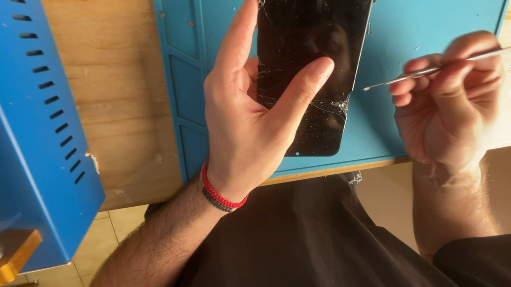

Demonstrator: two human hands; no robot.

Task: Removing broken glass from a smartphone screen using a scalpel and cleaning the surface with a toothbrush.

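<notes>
While the left hand (245,124) grips a black phone (316,28) with cracked glass above the blue mat (428,8), the right hand (448,102) pinches a thin metal tool (445,66), its tip just beside the phone's lower corner; bare mat lies between them.

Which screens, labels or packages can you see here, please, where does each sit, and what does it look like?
Phone screen: held in the left hand above the blue work mat; a long black rectangle, dark, with white cracks at its edges and lower corner.
No packages, labels or signs can be made out.
</notes>
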